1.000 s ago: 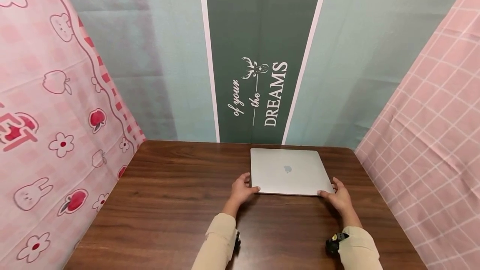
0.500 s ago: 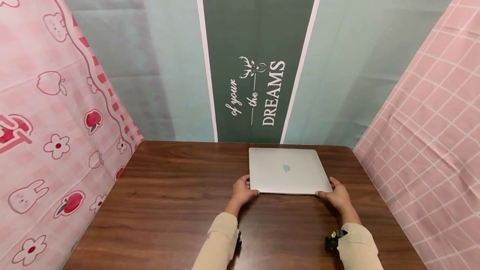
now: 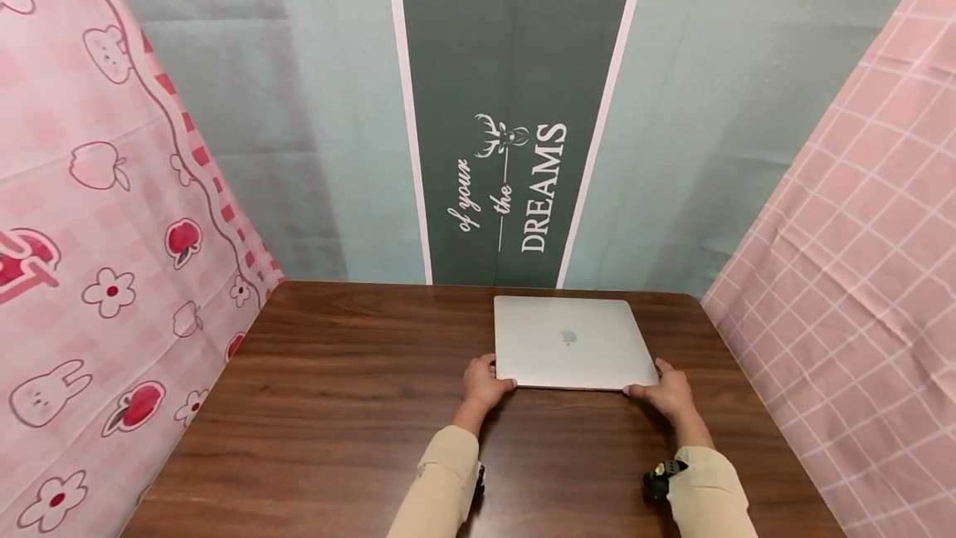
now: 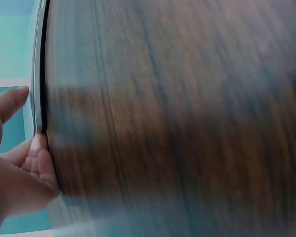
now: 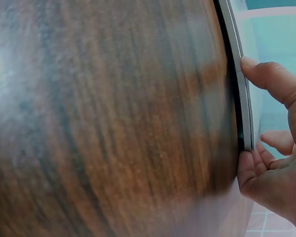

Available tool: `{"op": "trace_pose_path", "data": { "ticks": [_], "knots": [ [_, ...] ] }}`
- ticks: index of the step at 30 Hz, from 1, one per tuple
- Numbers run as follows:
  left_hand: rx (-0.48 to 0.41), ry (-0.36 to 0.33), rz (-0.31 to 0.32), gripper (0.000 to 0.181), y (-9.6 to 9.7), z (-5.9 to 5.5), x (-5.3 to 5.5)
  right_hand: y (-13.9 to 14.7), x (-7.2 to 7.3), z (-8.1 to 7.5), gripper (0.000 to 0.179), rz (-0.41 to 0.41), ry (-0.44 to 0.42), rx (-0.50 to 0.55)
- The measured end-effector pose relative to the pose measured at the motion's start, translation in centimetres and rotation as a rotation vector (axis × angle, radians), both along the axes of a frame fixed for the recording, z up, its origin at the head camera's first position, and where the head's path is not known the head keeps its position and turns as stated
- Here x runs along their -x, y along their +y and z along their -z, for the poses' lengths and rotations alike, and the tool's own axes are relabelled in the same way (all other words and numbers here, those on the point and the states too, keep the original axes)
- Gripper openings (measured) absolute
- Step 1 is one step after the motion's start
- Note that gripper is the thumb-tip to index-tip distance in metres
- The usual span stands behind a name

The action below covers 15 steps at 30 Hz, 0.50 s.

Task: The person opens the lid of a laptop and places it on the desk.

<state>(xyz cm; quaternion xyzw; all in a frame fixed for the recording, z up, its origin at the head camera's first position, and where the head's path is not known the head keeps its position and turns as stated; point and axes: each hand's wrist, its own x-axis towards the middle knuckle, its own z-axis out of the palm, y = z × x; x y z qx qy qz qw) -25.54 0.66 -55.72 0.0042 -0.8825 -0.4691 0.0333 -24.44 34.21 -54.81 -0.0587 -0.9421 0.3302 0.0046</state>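
Note:
A closed silver laptop [image 3: 538,347] with an apple logo on its lid lies toward the back right of the wooden table. My left hand [image 3: 484,384] holds its near left corner, the thumb at the front edge and the fingers along the side. At the near right corner, my right hand [image 3: 670,393] grips it in the same way. Both wrist views show the laptop's thin front edge, with a dark line beneath it along the tabletop. In the right wrist view the thumb [image 5: 266,76] presses on that edge, while the other fingers bend around the corner.
The brown wooden table [image 3: 358,422] stretches out to the left and in front of the laptop. Behind it hangs a green and blue curtain [image 3: 515,65]. Pink patterned cloths hang at the left [image 3: 134,231] and right [image 3: 859,214].
The head view has drifted slightly. Both hands keep hold of the laptop's near corners, with the right thumb a touch further left along the front edge.

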Motion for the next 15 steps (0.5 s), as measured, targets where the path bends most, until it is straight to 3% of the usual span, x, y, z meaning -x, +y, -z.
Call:
{"op": "trace_pose_path", "data": {
  "ticks": [15],
  "knots": [
    [0.037,-0.021,-0.094,0.061,0.89,-0.03,-0.4,-0.27,-0.23,-0.18,0.088,0.013,-0.037,0.052]
  ]
}}
